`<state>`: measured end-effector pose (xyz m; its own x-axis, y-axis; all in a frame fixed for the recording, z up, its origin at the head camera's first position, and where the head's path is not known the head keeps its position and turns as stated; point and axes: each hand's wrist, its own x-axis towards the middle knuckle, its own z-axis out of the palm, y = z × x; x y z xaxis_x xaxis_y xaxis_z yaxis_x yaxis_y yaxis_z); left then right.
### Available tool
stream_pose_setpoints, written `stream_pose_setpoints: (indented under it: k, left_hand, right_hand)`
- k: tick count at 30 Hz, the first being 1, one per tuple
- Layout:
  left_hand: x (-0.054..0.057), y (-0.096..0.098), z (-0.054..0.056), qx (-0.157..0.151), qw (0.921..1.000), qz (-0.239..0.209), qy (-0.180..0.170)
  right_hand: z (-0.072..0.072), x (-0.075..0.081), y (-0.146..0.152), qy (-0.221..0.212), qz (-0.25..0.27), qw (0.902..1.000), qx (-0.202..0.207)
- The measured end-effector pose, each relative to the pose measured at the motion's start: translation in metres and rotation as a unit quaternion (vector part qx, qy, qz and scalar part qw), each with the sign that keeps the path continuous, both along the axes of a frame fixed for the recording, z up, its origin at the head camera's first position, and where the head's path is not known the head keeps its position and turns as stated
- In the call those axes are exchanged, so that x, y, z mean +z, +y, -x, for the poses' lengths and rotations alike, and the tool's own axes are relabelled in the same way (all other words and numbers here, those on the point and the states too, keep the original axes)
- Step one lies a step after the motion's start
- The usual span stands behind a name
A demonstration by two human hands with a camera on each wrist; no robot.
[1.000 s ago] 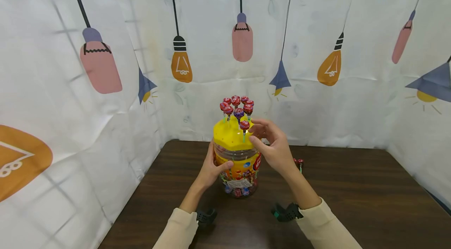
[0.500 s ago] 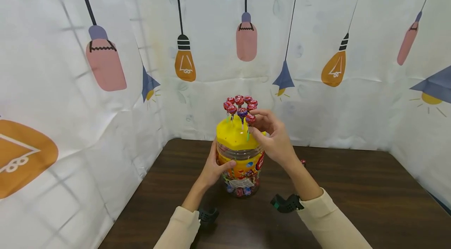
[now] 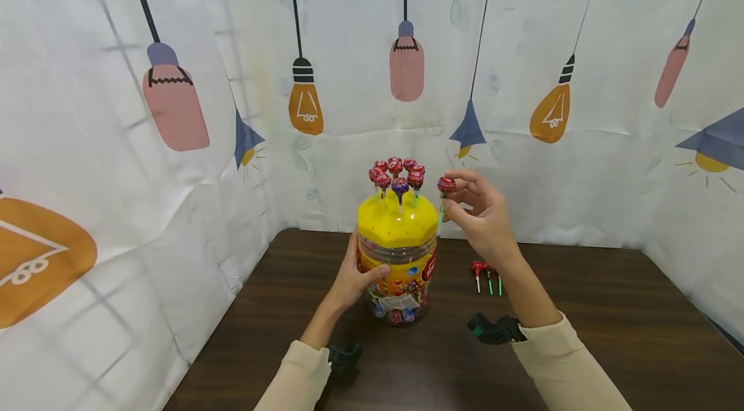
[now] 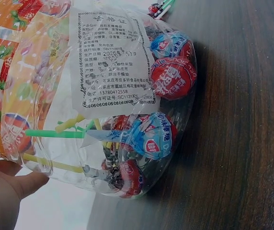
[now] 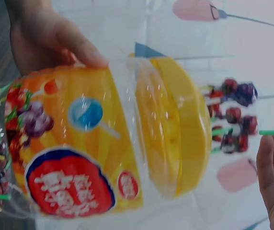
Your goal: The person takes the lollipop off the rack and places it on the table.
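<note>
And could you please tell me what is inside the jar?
Wrapped lollipops with green and yellow sticks show low in the clear jar; its yellow label hides what lies behind it.

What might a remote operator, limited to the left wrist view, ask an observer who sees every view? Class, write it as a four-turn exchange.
Operator: I can see the lower part of the jar. What is the right hand doing?
Observer: It is pinching a red-wrapped lollipop.
Operator: And what is on top of the jar?
Observer: A yellow lid, with a cluster of other lollipops standing up from it.
</note>
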<state>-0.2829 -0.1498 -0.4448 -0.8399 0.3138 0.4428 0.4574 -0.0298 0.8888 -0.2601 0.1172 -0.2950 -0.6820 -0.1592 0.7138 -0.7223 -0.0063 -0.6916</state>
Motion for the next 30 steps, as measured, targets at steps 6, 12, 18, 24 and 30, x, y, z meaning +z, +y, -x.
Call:
stream_pose_setpoints:
  k: [6,12,18,24,30]
  left_hand:
    - [-0.001,0.001,0.001,0.002,1.0000,0.000,0.000]
    - [0.000,0.002,0.001,0.001,1.0000,0.000,0.005]
    - [-0.001,0.001,0.000,0.004,0.9999,0.001,0.011]
    - [-0.001,0.001,0.000,0.003,1.0000,0.000,0.009]
    - [-0.003,-0.001,0.001,0.002,0.9999,0.001,0.010]
  right_hand:
    - [0.005,-0.017,0.021,-0.038,0.034,0.9987,-0.008]
    - [0.012,-0.044,0.040,-0.079,0.071,0.9942,-0.019]
    - [0.022,-0.067,0.059,-0.120,0.087,0.9885,-0.027]
    - [0.030,-0.078,0.079,-0.132,0.091,0.9867,-0.031]
    - [0.038,-0.089,0.098,-0.127,0.094,0.9871,-0.030]
